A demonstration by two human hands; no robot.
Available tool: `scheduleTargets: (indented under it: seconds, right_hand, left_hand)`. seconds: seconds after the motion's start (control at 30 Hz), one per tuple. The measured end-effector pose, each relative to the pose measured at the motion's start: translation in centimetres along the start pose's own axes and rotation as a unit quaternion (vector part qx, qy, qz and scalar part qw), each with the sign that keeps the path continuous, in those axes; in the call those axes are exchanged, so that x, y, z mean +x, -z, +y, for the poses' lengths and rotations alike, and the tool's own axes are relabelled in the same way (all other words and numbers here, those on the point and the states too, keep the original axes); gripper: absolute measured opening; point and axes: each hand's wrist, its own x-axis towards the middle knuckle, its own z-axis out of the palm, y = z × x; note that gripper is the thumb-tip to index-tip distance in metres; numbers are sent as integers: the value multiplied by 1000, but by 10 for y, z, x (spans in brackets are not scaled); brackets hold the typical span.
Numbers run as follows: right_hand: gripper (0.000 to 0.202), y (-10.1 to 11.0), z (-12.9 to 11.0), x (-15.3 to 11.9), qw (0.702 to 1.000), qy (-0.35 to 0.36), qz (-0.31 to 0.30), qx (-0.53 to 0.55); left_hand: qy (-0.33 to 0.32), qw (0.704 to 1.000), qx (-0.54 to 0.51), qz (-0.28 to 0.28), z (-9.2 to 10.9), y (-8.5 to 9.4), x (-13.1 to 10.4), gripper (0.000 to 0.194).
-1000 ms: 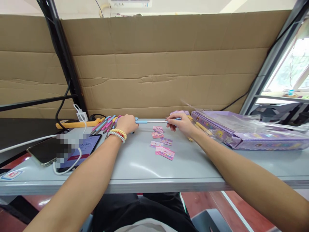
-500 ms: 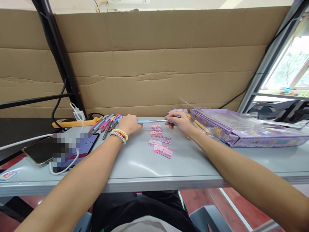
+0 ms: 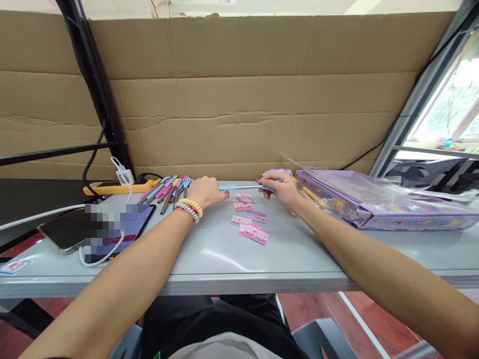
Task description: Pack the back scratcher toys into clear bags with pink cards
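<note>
Left hand [image 3: 205,193] and right hand [image 3: 277,189] both got a snug grip on this blue-and-silver stick [image 3: 245,187] — it's sideways between them, just past the pinkish cards [image 3: 255,234] on the gray surface [image 3: 295,249].

Left end of the blue-handled rod [image 3: 228,188] hidden by the left hand [image 3: 206,193]; most of that hand's fingers out of sight too. Right hand [image 3: 280,189] covers part of the other end. Yellow rods [image 3: 313,197] partly behind right wrist. Print on the small cards [image 3: 254,234] too small to read; overlapped ones partly covered. Phone screen [image 3: 136,224] partly pixelated. Clear plastic [image 3: 396,188] obscures the purple box [image 3: 415,223] top. Tabletop [image 3: 217,254] cut off at both sides.
</note>
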Motion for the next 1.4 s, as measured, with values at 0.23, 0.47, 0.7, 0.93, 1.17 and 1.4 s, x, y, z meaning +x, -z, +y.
scheduleTargets:
  seconds: [0.23, 0.47, 0.7, 0.93, 1.17, 1.4]
  right_hand:
    - [17, 1, 0, 0, 1000, -1, -9, -4]
    - [20, 1, 0, -1, 999, -3, -40, -30]
    - [18, 1, 0, 0, 1000, 12, -2, -21]
    - [18, -3, -3, -2, 999, 31, -5, -37]
    - [17, -4, -2, -4, 996, 60, 5, -62]
    - [17, -6, -6, -6, 995, 60, -5, -77]
  left_hand:
    - [-4, 1000, -1, 4, 1, 4, -2, 51]
    - [-2, 1000, 6, -7, 0, 5, -2, 42]
    - [-3, 1000, 9, -13, 6, 4, -3, 46]
    - [-1, 1000, 0, -8, 8, 7, -5, 46]
    - [5, 1000, -7, 2, 11, 9, -7, 45]
    - [5, 1000, -11, 3, 11, 8, -8, 43]
